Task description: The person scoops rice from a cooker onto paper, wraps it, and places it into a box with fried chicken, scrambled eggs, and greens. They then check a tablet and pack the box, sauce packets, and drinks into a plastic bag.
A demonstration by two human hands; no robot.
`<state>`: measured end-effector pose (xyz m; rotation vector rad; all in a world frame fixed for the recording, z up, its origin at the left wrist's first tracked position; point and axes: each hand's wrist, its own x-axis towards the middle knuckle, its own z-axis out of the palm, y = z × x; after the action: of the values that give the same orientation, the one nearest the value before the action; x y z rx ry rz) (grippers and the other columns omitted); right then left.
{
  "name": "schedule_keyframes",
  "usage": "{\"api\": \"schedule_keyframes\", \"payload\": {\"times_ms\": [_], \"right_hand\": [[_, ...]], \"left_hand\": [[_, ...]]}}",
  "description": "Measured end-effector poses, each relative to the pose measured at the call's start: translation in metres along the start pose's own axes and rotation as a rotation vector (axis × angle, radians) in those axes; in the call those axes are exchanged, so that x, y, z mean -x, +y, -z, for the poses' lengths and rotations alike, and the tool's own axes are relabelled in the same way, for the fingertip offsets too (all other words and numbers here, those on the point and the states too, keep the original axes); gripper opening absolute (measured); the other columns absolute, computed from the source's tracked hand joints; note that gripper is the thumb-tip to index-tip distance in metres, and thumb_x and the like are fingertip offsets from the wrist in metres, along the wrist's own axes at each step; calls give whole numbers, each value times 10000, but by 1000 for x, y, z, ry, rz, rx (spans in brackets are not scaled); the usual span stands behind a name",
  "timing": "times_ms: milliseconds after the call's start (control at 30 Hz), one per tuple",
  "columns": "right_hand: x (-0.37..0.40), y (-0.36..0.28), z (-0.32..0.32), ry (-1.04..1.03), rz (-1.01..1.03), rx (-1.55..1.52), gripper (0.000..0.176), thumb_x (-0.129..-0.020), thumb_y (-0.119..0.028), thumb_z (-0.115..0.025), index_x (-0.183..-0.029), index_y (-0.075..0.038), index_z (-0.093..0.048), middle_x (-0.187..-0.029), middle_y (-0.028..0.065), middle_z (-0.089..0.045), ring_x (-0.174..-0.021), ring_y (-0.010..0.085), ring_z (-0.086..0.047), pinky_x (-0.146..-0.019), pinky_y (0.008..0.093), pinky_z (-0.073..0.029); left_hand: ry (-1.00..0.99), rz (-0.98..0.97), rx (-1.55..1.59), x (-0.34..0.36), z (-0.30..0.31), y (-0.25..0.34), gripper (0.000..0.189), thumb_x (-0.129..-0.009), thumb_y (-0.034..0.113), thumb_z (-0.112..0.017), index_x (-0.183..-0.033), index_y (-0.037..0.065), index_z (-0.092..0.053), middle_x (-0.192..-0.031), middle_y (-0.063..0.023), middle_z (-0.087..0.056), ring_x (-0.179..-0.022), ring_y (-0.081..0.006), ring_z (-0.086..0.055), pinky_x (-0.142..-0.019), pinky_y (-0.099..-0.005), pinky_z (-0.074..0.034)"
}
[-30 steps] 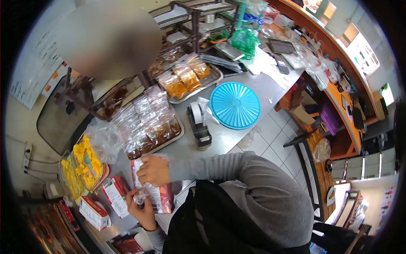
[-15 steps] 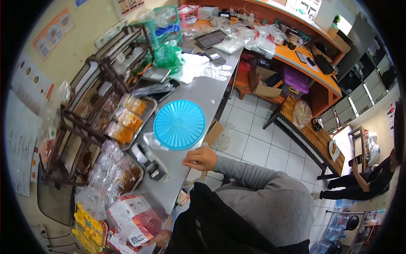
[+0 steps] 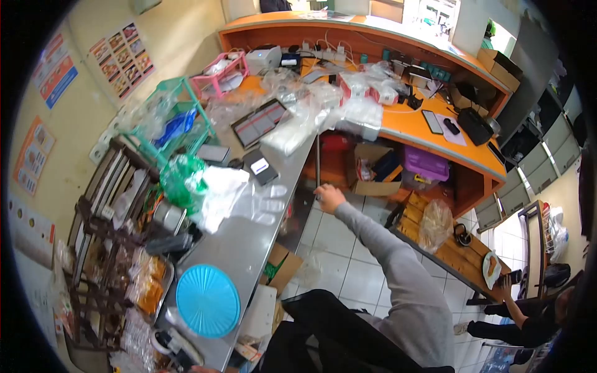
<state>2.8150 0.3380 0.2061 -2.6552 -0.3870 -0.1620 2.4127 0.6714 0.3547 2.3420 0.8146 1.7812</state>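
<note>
My right hand (image 3: 330, 198) is stretched forward past the steel table's edge, above the floor. Its fingers are loosely bent and a little apart, with nothing seen in them. Of my left hand (image 3: 203, 369) only a sliver shows at the bottom edge; its fingers are out of sight. Close to it on the steel table (image 3: 245, 255) lies a black-and-white device (image 3: 177, 348), perhaps a tape dispenser. Just beyond is a round blue ribbed lid (image 3: 208, 301). Wrapped orange-brown baked goods (image 3: 147, 285) sit in a tray at the left.
Farther along the table are clear plastic gloves (image 3: 264, 202), a green bag (image 3: 183, 180), a phone (image 3: 260, 166) and a tablet (image 3: 259, 123). An orange counter (image 3: 404, 124) runs across the back. A wooden bench (image 3: 451, 245) stands right, with a person (image 3: 528, 317) beside it.
The view has shifted forward, so the blue lid sits lower. My right hand has reached forward, away from the lid. The red-and-white package by my left hand has left the view.
</note>
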Motion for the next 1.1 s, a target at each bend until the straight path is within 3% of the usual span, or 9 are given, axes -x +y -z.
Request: {"api": "schedule_keyframes", "payload": {"times_ms": [167, 267, 400, 567, 667, 767, 867, 933, 1100], "right_hand": [[-138, 153, 22, 206, -312, 139, 237, -733, -86, -572, -967, -44, -582, -1095, 122, -546, -1060, 313, -499, -873, 433, -437], [-179, 212, 33, 487, -217, 292, 280, -746, -83, -567, -1023, -70, -606, -1096, 115, -552, -1061, 294, -502, -896, 395, -418], [-225, 260, 58, 546, -23, 497, 266, -719, -80, -588, -986, -82, -591, -1128, 100, -529, -1085, 273, -477, -901, 426, -406], [-254, 298, 63, 269, 168, 191, 134, -681, -110, -631, -811, -95, -599, -884, 50, -543, -897, 245, -534, -731, 401, -465], [-260, 314, 86, 322, 152, 16, 73, -658, -123, -656, -714, -88, -625, -757, 53, -586, -781, 245, -580, -628, 367, -480], [-280, 316, 134, 87, -98, -309, 104, -678, -147, -708, -672, -61, -651, -682, 66, -631, -676, 227, -612, -592, 338, -480], [-301, 342, 142, -164, -215, -839, 149, -699, -146, -742, -686, -18, -666, -653, 58, -651, -610, 158, -604, -575, 290, -470], [-312, 362, 145, -223, -183, -1127, 123, -716, -85, -740, -753, 15, -679, -685, 34, -659, -611, 79, -563, -566, 246, -455], [-327, 393, 173, 113, -132, -760, 85, -687, -37, -713, -736, -18, -646, -667, 47, -622, -629, 155, -586, -618, 276, -461]], "left_hand": [[-266, -119, 152, 46, -95, 46, 339, -833, 130, -627, -1110, -14, -494, -1037, -192, -537, -969, -309, -514, -845, -428, -409], [-770, -327, 630, 63, -188, 101, 243, -792, -12, -514, -1030, 17, -556, -1104, -152, -570, -1040, -303, -539, -960, -497, -334], [-1000, -673, 914, 69, -306, 262, 320, -670, 5, -580, -970, 111, -614, -1036, -41, -596, -1002, -227, -567, -950, -439, -365], [-1154, -720, 978, 124, -413, 418, 294, -681, 3, -585, -947, 118, -638, -1039, -53, -599, -1025, -258, -556, -925, -427, -388], [-1363, -292, 1059, 185, -457, 477, 238, -766, 49, -588, -996, 99, -620, -1066, -44, -599, -1057, -223, -549, -917, -375, -415], [-1591, 664, 1196, 232, -508, 531, 172, -849, 136, -608, -990, 38, -624, -1050, -69, -607, -1026, -195, -562, -884, -335, -445], [-1397, 1329, 1221, 215, -548, 589, 227, -855, 195, -640, -962, -3, -614, -991, -75, -615, -920, -142, -587, -819, -286, -480], [-1379, 1299, 1050, 214, -571, 603, 222, -827, 187, -673, -937, 4, -616, -916, -73, -622, -806, -132, -597, -730, -260, -497], [-1249, 1197, 1031, 233, -594, 599, 154, -783, 147, -714, -797, 23, -624, -685, -22, -598, -570, -93, -560, -533, -205, -467]]}}
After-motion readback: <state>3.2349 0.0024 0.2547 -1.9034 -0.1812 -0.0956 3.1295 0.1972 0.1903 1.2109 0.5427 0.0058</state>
